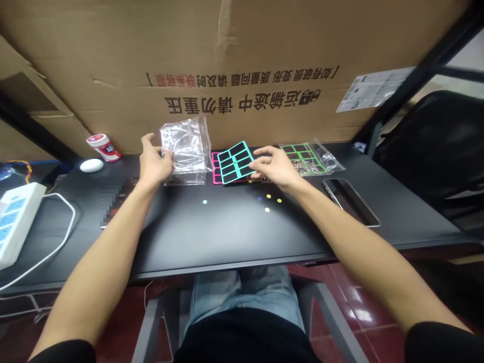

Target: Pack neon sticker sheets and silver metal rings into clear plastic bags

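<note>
My left hand (154,162) pinches the lower left edge of a clear plastic bag (183,146), raised above the back of the black table (227,232). Between the fingers of my right hand (273,166) is the right edge of a turquoise-framed card (235,162) with black rectangles. A pink-framed card (217,174) lies partly beneath it. Right of my right hand, a green-framed card (298,151) lies by a clear bag, with metal rings (307,166) on it. Small yellow dots (268,196), a blue dot (259,199) and a pale dot (204,202) lie in front.
A phone (351,201) lies at the right, and another dark device (120,199) sits beside my left forearm. A red and white tub (104,147), a white oval object (91,165) and a power strip (18,217) are at the left. Cardboard (264,45) stands behind the table.
</note>
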Motion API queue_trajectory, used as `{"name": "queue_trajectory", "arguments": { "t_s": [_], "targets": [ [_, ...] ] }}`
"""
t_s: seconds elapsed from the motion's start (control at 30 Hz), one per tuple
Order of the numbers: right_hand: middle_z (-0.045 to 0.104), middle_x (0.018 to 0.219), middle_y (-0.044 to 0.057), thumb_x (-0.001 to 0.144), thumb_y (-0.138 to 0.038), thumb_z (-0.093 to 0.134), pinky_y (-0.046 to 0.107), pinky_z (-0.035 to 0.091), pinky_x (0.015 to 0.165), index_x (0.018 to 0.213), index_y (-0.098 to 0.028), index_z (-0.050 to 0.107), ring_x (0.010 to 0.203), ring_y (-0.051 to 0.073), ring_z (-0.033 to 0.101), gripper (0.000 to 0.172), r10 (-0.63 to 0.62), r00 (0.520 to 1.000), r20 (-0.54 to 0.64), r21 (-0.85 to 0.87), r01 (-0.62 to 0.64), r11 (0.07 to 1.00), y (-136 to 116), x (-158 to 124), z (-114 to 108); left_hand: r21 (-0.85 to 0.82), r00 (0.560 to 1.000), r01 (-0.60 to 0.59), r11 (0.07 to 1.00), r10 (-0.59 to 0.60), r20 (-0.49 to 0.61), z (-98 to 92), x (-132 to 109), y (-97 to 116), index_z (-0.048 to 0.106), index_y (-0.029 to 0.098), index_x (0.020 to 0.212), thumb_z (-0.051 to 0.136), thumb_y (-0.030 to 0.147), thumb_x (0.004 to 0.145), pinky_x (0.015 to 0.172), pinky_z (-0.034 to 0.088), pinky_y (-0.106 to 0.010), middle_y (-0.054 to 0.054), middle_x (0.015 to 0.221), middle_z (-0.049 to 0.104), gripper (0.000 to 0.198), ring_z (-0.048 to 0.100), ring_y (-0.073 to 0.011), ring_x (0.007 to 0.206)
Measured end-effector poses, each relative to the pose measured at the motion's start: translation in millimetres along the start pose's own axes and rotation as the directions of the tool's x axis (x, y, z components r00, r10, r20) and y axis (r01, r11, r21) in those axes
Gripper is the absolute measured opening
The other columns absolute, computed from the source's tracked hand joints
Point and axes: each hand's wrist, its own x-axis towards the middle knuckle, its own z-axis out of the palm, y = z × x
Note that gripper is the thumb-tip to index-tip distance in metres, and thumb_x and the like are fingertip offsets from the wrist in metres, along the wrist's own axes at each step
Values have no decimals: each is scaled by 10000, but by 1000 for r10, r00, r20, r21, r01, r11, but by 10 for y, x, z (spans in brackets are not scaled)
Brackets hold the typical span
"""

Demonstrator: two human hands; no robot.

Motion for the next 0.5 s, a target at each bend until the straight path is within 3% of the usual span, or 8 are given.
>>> {"name": "queue_trajectory", "arguments": {
  "t_s": [0.1,0.2,0.33,0.5],
  "targets": [
    [806,940,77,820,-242,997,375,746,800,1036,-183,702,771,240,854,371,40,999,37,48,-42,998,16,-13,46,229,997,-72,971,64,40,-98,-54,77,395,205,1651,751,183,870,1198,549,-624,-135,1272,722,858,697,-360,1271],
    [812,953,92,814,-297,1026,373,748,826,1024,-174,725,827,251,865,387,50,995,85,39,-54,998,-6,-25,50,314,990,-51,948,8,139,-127,-109,154,367,240,1694,728,202,868,1195,529,-703,-188,1412,646,902,632,-431,1392],
    [807,948,89,823,-348,1019,290,687,603,1069,-177,744,742,217,832,407,65,985,161,-27,-61,998,-64,-38,15,353,983,-14,935,-51,174,-90,-138,118,406,332,1688,730,255,826,1103,517,-809,-243,1561,534,923,680,-521,1313],
    [807,975,100,851,-434,987,248,486,387,1089,-181,762,595,168,751,414,33,977,212,-63,-20,998,-111,-40,-23,330,991,-58,942,14,134,-6,-122,-62,512,324,1621,739,285,788,1016,512,-846,-290,1571,524,864,716,-547,1208]
  ]
}}
